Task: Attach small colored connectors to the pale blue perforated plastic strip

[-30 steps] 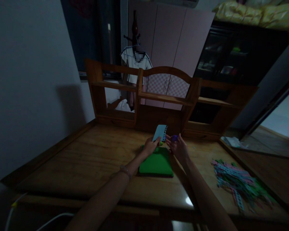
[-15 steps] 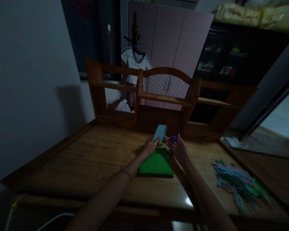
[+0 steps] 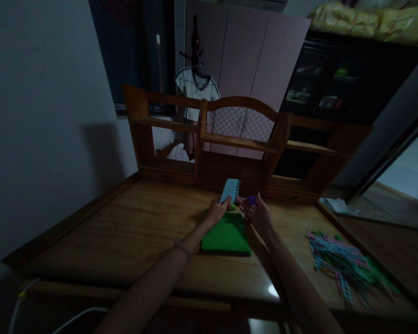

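Nearest the camera, both bare forearms reach out over the wooden counter [image 3: 125,232], the left wrist wearing a thin bracelet [image 3: 181,247]. Beyond them a green pad [image 3: 226,236] lies flat on the counter, and off to the right, well apart from it, a heap of pastel perforated strips [image 3: 344,266] is spread loosely. Just past the pad's far edge the left hand [image 3: 216,212] has its grip pinched on the lower end of a pale blue card [image 3: 231,190] with a row of holes along one side, holding it tilted up in the air. Beside it the right hand [image 3: 259,214] has its fingers closed on a small purple piece [image 3: 252,200], close to the card's holed edge but not clearly touching it. The room is dim, so the piece could likely meet the card off its holes; pinched only at one end, the thin card may bend or slip. Behind stand the wooden shelf unit [image 3: 240,139] and a pink wardrobe [image 3: 251,55].
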{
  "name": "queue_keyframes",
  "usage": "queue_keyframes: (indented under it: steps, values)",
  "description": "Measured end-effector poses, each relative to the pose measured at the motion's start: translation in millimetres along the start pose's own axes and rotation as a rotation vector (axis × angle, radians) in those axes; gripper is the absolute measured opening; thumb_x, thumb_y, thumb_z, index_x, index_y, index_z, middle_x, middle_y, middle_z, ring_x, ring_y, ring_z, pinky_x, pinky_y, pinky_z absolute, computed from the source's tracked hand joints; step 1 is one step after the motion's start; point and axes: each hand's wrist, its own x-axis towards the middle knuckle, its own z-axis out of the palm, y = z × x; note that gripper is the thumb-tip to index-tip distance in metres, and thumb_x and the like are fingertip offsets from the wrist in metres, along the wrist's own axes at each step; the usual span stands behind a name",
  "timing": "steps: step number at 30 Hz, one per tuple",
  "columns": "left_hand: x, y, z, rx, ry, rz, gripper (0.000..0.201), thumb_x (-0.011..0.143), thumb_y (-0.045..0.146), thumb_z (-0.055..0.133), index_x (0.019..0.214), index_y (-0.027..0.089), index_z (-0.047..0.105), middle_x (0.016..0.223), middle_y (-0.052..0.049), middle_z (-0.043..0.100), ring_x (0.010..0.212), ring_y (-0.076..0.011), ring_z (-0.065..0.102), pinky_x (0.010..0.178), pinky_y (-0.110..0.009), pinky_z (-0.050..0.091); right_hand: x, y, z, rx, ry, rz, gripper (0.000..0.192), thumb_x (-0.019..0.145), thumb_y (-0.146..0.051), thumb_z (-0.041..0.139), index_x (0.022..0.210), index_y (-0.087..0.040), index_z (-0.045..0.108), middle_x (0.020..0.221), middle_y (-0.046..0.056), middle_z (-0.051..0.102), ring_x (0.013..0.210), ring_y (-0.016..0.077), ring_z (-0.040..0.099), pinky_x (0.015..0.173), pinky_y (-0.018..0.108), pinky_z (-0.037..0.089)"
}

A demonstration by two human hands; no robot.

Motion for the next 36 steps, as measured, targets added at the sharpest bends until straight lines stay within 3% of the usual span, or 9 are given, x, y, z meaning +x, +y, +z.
queue_keyframes:
  steps: [23,36]
  values:
    - [0.4,-1.7,0.4,-0.004,-0.034,-0.006,0.049,0.079,0.056,0.040,0.059,0.014,0.057,0.053,-0.002,0.054,0.050,-0.0118,0.049,0.053,-0.023,0.037,-3.8,-1.0,2.7,-0.011,-0.029,-0.035,0.033,0.086,-0.047,0.045,0.083,-0.017,0.059,0.098,0.010,0.067,0.101,0.0232,0.060,0.080,0.036,0.053]
    - [0.3,-4.0,1.0,-0.010,-0.009,0.010,0.050,0.078,0.057,0.041,0.059,0.014,0.056,0.055,-0.002,0.055,0.051,-0.0120,0.051,0.053,-0.023,0.037,-2.7,0.5,0.7,-0.013,-0.043,-0.060,0.037,0.086,-0.049,0.045,0.081,-0.016,0.060,0.101,0.011,0.066,0.105,0.0231,0.058,0.090,0.037,0.047]
